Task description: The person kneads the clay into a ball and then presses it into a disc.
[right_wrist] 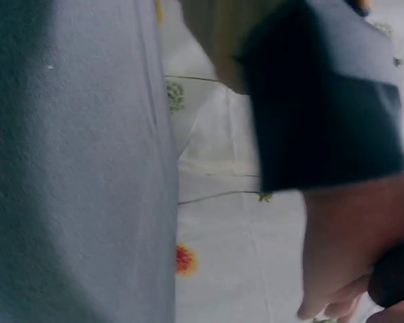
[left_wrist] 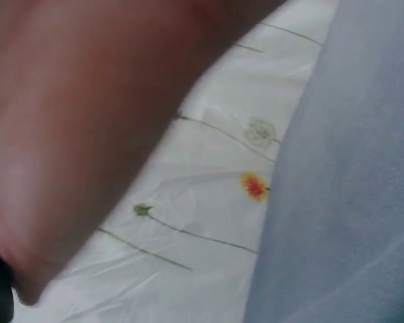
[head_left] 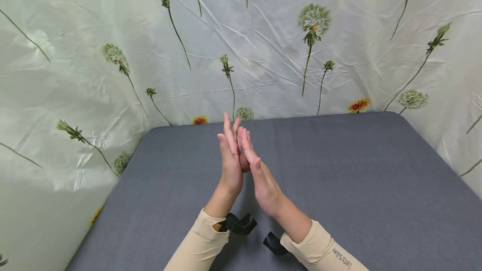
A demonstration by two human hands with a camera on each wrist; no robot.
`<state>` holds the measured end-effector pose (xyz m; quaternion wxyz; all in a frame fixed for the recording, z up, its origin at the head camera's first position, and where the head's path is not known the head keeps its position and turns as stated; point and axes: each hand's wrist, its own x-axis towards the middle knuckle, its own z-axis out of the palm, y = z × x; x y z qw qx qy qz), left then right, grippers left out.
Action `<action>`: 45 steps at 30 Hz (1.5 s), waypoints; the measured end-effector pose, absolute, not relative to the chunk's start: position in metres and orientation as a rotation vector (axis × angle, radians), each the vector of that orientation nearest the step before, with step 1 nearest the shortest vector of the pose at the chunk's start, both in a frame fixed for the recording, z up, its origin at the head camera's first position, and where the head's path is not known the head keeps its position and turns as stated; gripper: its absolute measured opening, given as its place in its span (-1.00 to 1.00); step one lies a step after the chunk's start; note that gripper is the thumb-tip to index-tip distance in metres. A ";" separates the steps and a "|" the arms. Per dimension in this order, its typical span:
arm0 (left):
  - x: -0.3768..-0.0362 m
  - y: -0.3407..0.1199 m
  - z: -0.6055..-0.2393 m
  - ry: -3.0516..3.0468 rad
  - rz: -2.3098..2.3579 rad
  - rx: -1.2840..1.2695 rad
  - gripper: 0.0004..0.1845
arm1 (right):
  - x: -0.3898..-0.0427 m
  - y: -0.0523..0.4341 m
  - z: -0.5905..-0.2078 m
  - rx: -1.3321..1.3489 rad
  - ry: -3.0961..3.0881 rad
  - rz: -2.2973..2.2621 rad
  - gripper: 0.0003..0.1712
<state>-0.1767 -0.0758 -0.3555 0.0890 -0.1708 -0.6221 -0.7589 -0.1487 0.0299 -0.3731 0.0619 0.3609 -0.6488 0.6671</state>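
Sheeting (head_left: 263,45), one pale crinkled backdrop printed with dandelion heads and a few orange flowers, wraps the room from 9 round to 3 o'clock. One grey desk (head_left: 357,179) fills the foreground. Two cream sleeves (head_left: 199,246) enter at 6 o'clock, each with a black wrist mount. Two hands: left hand (head_left: 230,162) and right hand (head_left: 260,175) meet palm to palm at centre, fingers straight, grasping nothing, pointing to 12 o'clock.
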 end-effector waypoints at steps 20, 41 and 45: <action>-0.152 -0.045 -0.364 -2.058 -2.096 -0.729 0.03 | -0.170 0.060 -0.364 0.860 -1.932 2.127 0.15; -0.174 -0.075 -0.354 -1.889 -2.227 -0.495 0.19 | -0.149 0.026 -0.380 1.032 -1.946 1.996 -0.13; -0.176 -0.072 -0.362 -1.874 -2.305 -0.486 0.17 | -0.148 0.028 -0.378 1.055 -1.916 2.008 -0.10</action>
